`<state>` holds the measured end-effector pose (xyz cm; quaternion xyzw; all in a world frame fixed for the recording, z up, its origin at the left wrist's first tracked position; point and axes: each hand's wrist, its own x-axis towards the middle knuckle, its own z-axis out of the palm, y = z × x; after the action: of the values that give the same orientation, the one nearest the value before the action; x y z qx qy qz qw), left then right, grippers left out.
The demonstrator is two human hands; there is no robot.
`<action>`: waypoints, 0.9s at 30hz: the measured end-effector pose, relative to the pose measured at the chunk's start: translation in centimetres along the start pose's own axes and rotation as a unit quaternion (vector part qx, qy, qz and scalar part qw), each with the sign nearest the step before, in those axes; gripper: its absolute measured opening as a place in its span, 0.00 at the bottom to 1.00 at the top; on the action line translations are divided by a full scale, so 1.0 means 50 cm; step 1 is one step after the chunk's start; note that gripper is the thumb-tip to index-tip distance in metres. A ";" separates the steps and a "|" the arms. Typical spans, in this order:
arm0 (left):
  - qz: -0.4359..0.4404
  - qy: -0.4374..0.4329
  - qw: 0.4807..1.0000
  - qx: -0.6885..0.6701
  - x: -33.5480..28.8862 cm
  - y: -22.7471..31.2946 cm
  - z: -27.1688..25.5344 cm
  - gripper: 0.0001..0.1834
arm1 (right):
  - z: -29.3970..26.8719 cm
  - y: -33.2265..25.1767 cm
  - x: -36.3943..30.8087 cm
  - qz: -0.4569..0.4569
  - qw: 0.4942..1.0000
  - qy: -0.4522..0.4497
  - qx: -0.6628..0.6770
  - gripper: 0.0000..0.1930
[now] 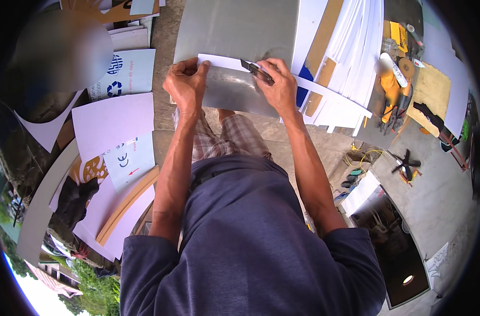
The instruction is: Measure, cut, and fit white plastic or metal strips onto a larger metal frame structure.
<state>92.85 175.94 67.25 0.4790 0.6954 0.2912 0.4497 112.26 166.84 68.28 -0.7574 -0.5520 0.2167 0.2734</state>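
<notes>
A long narrow white strip (221,61) of sheet material lies across the grey metal work surface (234,26). My left hand (187,84) pinches the strip's left end between thumb and fingers. In my right hand (278,87) is a dark utility knife (263,75), its black blade tilted up to the left over the strip. The blade tip is close to the strip; whether it touches cannot be seen. Past my right hand the strip runs on towards a stack of white sheets (350,47).
Brown strips (320,87) lie on the stack at right. Farther right are a white tube (395,71), an orange tool (389,89) and a yellowish board (429,92). Printed panels (126,73) and white sheets (113,124) lie at left. A yellow cord (364,152) is on the floor.
</notes>
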 end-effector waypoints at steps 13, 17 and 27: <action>0.181 0.033 0.968 0.173 -0.007 0.019 0.012 0.24 | -0.010 0.001 0.014 0.032 0.998 -0.037 0.036 0.15; 0.378 -0.011 0.902 0.207 -0.019 0.020 0.029 0.24 | -0.002 0.007 0.012 0.013 0.999 -0.020 0.034 0.15; 0.479 -0.122 0.853 0.166 -0.024 -0.016 0.084 0.14 | 0.000 0.007 0.010 0.023 0.999 -0.007 0.032 0.16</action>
<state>96.50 174.40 65.21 0.8523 0.3572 0.2896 0.2495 112.65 167.23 68.05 -0.7593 -0.5291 0.2456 0.2886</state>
